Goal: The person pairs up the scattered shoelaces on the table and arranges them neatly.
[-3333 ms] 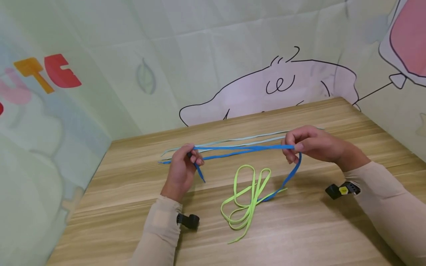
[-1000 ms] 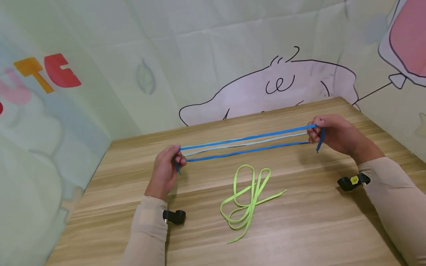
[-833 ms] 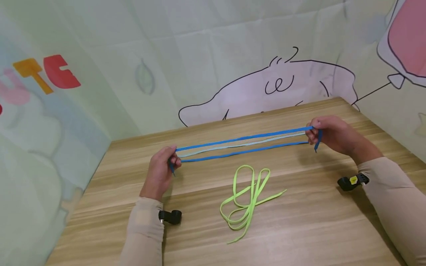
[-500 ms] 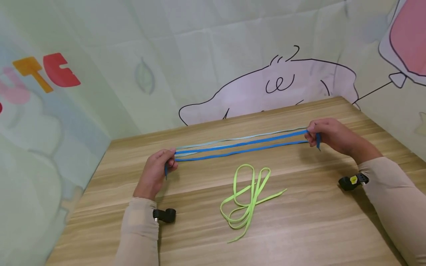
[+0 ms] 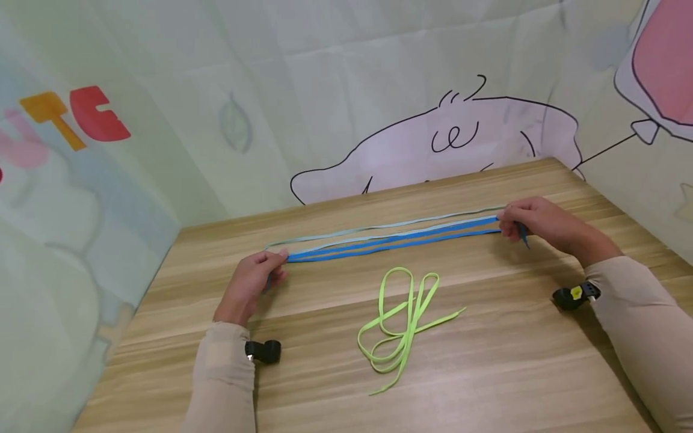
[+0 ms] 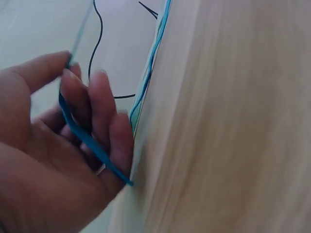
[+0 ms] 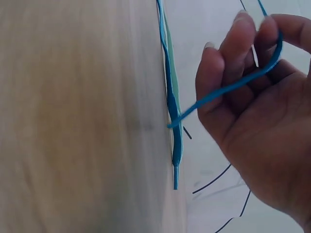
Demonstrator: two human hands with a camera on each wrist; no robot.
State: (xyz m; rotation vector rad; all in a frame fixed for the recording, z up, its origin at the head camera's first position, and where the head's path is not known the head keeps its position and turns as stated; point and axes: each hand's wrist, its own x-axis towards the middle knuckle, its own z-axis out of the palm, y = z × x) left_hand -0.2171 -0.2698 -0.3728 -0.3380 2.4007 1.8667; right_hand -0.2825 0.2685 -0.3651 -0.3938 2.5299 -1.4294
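Both hands [image 5: 251, 281] [image 5: 541, 224] pinching one blue lace [image 5: 455, 228], pale laces [image 5: 379, 227] behind, yellow-green lace [image 5: 412, 329] looped on table [image 5: 487, 367]

We distinguish plain blue laces [image 5: 465, 225], pale aqua laces [image 5: 373, 227] and a neon yellow-green lace [image 5: 413, 328] against a light-brown desk [image 5: 487, 361] streaked with wood grain; we note plain beige sleeves [image 5: 633, 313] and a pale green backdrop [image 5: 281, 120] bearing black-outlined lilac and pink shapes [image 5: 400, 150].
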